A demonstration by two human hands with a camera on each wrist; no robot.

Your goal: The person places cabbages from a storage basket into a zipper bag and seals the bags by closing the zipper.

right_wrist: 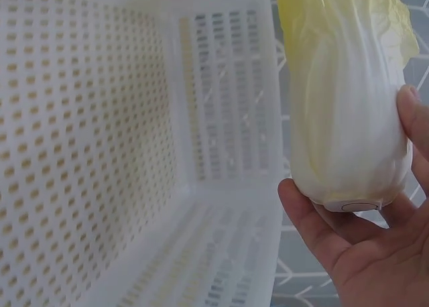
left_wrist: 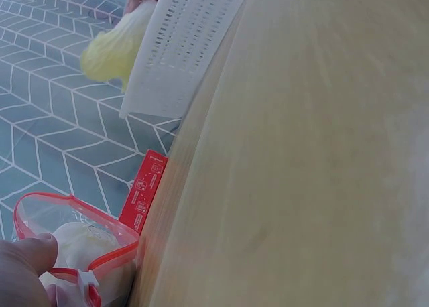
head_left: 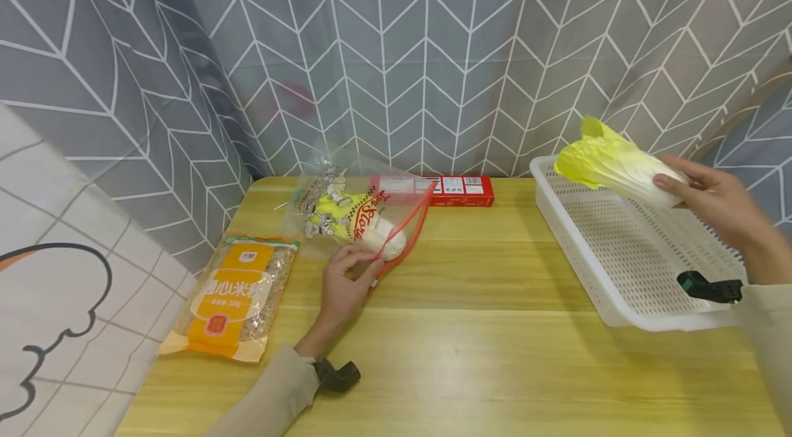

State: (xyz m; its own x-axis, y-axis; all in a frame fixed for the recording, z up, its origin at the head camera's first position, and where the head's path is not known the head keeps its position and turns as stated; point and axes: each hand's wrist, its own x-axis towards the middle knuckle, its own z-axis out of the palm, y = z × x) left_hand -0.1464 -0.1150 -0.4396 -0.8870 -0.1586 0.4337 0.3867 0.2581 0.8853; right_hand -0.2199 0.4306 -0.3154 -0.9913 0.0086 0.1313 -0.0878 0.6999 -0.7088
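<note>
My right hand [head_left: 720,200] grips a napa cabbage [head_left: 625,165] by its white base, above the white plastic basket [head_left: 572,258]. Its yellow leafy end points left. In the right wrist view the cabbage [right_wrist: 348,99] is beside the basket wall, with thumb and fingers around its lower end. At the left of the table my left hand [head_left: 348,279] pinches the red zip edge of a clear printed zip bag [head_left: 346,207]. Another pale cabbage [head_left: 391,241] lies inside it, base toward the mouth. The bag's red-rimmed mouth [left_wrist: 70,198] gapes in the left wrist view.
A red box [head_left: 460,191] lies behind the bag, along the table's back edge by the patterned curtain [head_left: 433,59]. Left of my left hand lies an orange-labelled food packet [head_left: 238,293]. The wooden table [head_left: 458,354] extends in front.
</note>
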